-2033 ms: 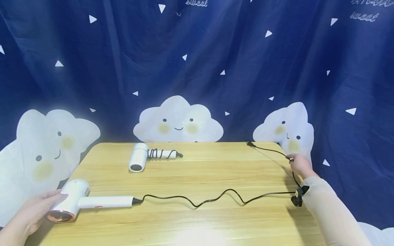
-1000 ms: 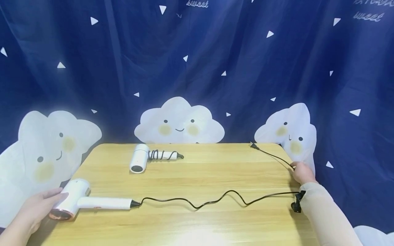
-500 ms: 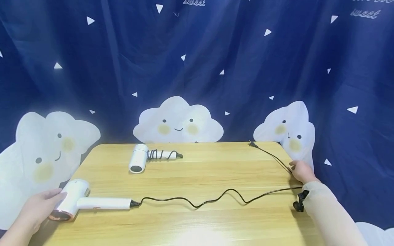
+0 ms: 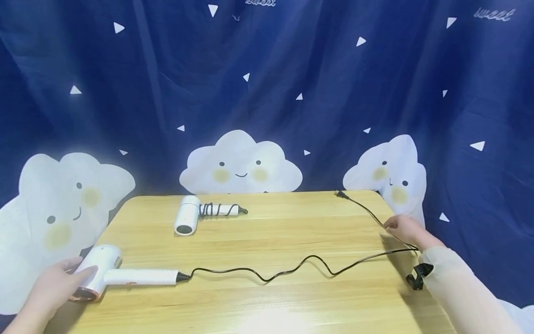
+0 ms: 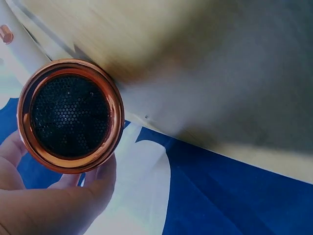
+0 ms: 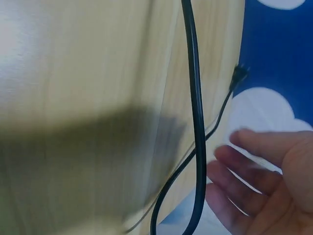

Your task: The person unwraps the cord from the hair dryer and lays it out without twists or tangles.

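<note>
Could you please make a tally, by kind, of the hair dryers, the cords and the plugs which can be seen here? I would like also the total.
Hair dryers: 2 (front dryer, rear dryer)
Cords: 2 (stretched-out cord, wrapped cord)
Plugs in sight: 1 (black plug)
Total: 5

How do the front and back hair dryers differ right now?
Cord: the front dryer has its loose cord strung across the table; the back dryer has its cord wound round its handle.
Trim: front dryer has a copper rim; back dryer shows none.
Contact: left hand holds front dryer; back dryer is untouched.
Shared: white bodies.
</note>
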